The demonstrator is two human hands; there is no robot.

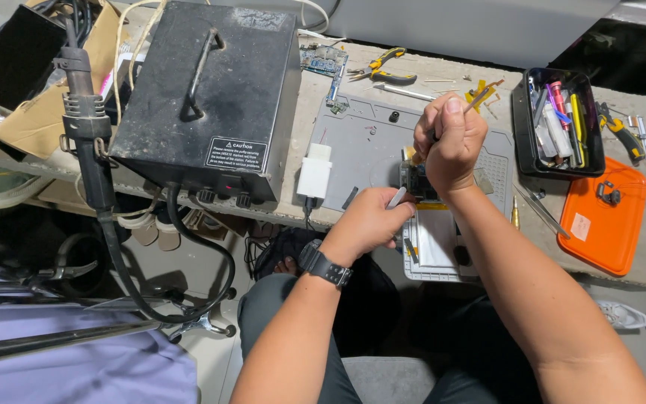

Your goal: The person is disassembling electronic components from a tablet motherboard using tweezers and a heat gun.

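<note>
Clenched fist-style, right hand (450, 142) wraps a thin yellow-handled tool (480, 96), tail end sticking out up-right past the thumb, tip pointing down at the small circuit board (417, 182); tip itself is hidden by the fist, so can't tell if it touches. Left hand (368, 223) pinches silver tweezers (397, 197) btwn thumb and fingers, points aimed at the board's left edge. To do this well, I'd judge: keep both wrists low on the grey work mat (360, 146), let the tweezers steady the board while the tool works w/ light pressure, small strokes, no prying; the overhand fist grip gives force but less control, so slipping across components is the risk. Board sits at the mat's front-centre, just under the right fist, right by a white panel (437, 238) w/ a yellow strip along its top edge. It looks dark, small, roughly rectangular, densely packed; detail too fine to read. Left of the mat: black rework station box (211, 97), white charger plug (315, 170). Right: black tray of tools (558, 123), orange lid (605, 217).
</note>
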